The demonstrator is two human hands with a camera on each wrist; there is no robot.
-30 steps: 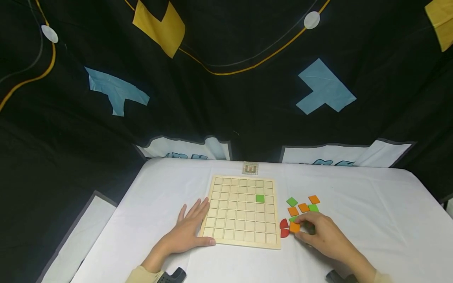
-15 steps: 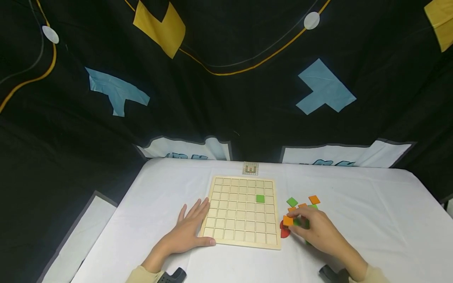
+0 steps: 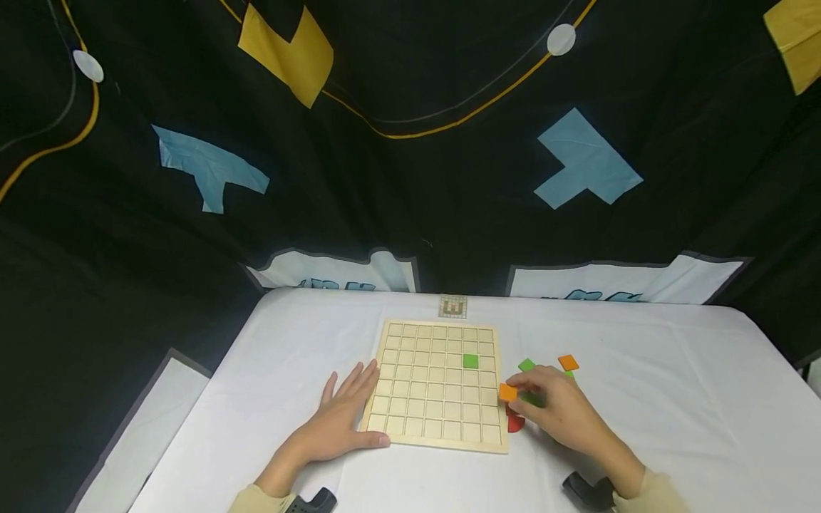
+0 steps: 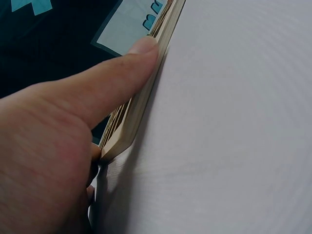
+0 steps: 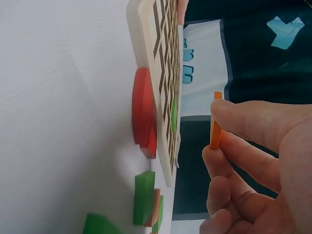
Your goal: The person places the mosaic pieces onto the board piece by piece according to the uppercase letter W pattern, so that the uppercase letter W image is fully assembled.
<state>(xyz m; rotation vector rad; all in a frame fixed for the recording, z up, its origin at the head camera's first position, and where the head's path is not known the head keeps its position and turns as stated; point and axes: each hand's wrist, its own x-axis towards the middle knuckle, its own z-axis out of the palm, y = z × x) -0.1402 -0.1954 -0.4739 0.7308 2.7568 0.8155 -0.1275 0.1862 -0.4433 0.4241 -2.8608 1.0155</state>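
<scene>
A wooden grid board [image 3: 436,411] lies on the white table, one green square tile [image 3: 471,361] in a cell toward its upper right. My left hand [image 3: 340,424] rests at the board's lower left corner, fingers spread along the left side. In the left wrist view the thumb [image 4: 131,66] lies straight on the board's front edge. Between thumb and fingertips my right hand [image 3: 567,413] pinches an orange square tile [image 3: 508,392], at the board's right edge in the head view. The right wrist view shows this tile edge-on, raised above the table.
Red curved pieces [image 5: 143,109] lie beside the board's right edge. Loose green [image 3: 527,365] and orange [image 3: 568,363] tiles lie around the right hand, some hidden beneath it. A small printed grid card [image 3: 452,307] sits behind the board. A black patterned curtain [image 3: 410,199] hangs behind the table.
My right hand has lifted the orange tile from among the loose pieces and moved it left to the board's right edge. The left hand stays put.
</scene>
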